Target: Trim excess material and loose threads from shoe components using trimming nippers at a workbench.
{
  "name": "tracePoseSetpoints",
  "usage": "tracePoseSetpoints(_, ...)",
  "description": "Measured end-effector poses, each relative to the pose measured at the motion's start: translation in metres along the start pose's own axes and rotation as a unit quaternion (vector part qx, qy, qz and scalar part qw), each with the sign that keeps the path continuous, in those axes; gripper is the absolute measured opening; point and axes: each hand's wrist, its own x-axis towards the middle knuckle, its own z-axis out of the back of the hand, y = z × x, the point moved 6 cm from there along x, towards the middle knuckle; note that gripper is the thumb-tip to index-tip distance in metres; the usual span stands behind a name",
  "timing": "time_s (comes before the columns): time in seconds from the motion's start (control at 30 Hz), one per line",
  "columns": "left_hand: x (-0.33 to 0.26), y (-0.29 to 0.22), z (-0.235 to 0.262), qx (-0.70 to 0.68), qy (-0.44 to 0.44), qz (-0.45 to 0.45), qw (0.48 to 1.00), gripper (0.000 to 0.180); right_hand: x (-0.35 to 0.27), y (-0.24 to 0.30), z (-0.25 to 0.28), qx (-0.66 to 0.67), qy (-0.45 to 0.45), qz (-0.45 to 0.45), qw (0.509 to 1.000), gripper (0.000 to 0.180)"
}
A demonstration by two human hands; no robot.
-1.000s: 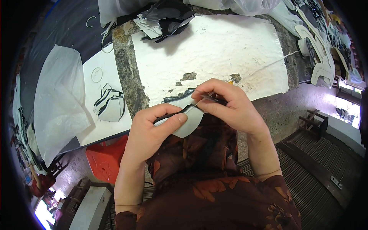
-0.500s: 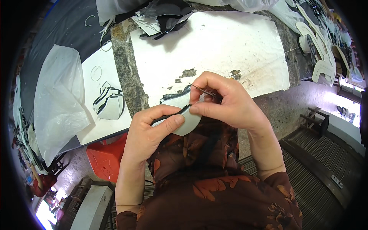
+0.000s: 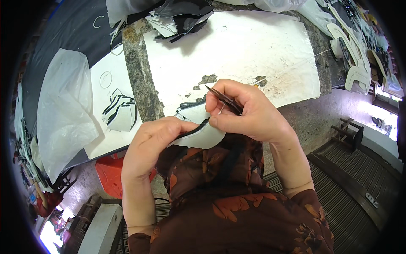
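Note:
A curved light-grey cut piece with a black folded edge (image 3: 198, 139) hangs over my lap at the table's near side. My left hand (image 3: 158, 135) is closed on its left end, fingers along the black edge. My right hand (image 3: 249, 112) holds dark pointed snips (image 3: 226, 100) within its curled fingers, the tips pointing up and left. Its thumb meets the piece's upper right corner. Behind my hands, more grey pieces with black edges (image 3: 196, 112) lie on the white sheet, partly hidden by my fingers.
White worn paper (image 3: 237, 46) covers the stone slab (image 3: 141, 80). At left are a stack of black-edged pieces (image 3: 122, 114) and a clear plastic bag (image 3: 65, 106). Black and white scraps (image 3: 182, 19) lie at the back. A thread spool (image 3: 337, 48) stands right; a red stool (image 3: 111, 173) is below.
My left hand has shifted left and turned, its thumb off the front of the piece. The piece stretches out longer between my hands. The snips have tilted and show more of their blades.

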Motion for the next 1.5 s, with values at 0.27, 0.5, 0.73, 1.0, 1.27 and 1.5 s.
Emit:
tracePoseSetpoints(0.27, 0.017, -0.014, -0.020, 0.189, 0.017, -0.001, 0.982, 0.020, -0.002, -0.003, -0.001, 0.035, 0.022, -0.016, 0.999, 0.017)
tracePoseSetpoints(0.5, 0.019, 0.003, -0.009, 0.097, -0.022, 0.053, 0.994, 0.019, -0.005, 0.015, 0.008, -0.156, -0.018, 0.084, 0.984, 0.011)
tracePoseSetpoints(0.73, 0.016, 0.002, -0.007, 0.118, -0.036, 0.026, 0.992, 0.019, -0.003, 0.019, 0.007, -0.214, -0.029, 0.081, 0.973, 0.012)
tracePoseSetpoints(1.0, 0.012, -0.002, -0.003, 0.074, -0.018, 0.074, 0.994, 0.015, -0.008, 0.022, 0.008, -0.273, 0.050, 0.244, 0.929, 0.019)
tracePoseSetpoints(1.27, 0.012, 0.002, 0.002, 0.112, -0.048, 0.071, 0.990, 0.014, -0.018, 0.031, -0.005, -0.546, -0.015, 0.237, 0.803, 0.030)
tracePoseSetpoints(1.5, 0.007, 0.004, 0.010, 0.109, -0.085, 0.068, 0.988, 0.014, -0.014, 0.021, 0.004, -0.468, 0.019, 0.212, 0.857, 0.026)
